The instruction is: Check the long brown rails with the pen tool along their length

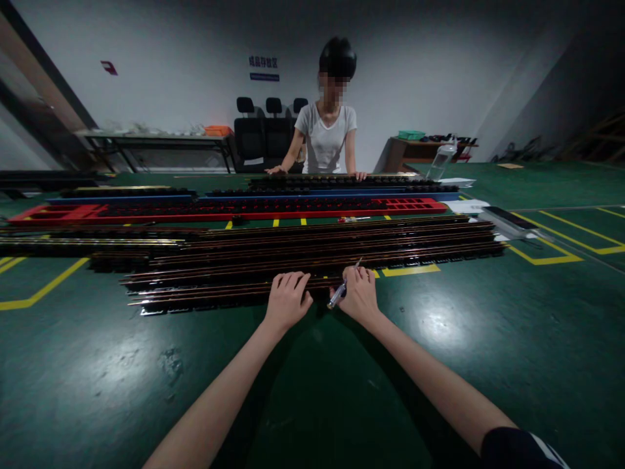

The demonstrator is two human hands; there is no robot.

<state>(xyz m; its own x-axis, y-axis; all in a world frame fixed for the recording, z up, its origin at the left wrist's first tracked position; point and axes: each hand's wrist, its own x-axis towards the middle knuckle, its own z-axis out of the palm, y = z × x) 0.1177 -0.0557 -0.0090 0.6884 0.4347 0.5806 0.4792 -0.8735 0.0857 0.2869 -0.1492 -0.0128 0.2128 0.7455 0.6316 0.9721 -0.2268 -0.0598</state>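
Note:
My left hand (pixel 289 301) is closed over the near edge of a long dark strip (pixel 219 296), fingers on top and thumb towards the right. Just to its right, my right hand (pixel 359 293) is closed around a slim screwdriver (pixel 338 295) with a clear handle. The screwdriver is tilted, with its thin metal end poking up above my knuckles. My right fingertips also lie at the strip, but their contact is hidden. Several more dark strips with copper-coloured edges (pixel 322 241) lie side by side just beyond my hands.
Behind the strips lies a long red rack (pixel 273 207), with blue rails (pixel 342 195) beyond it. A person (pixel 326 133) stands across the green table (pixel 488 339), hands at its far side. A clear bottle (pixel 442 159) and a phone (pixel 510 218) are at the right.

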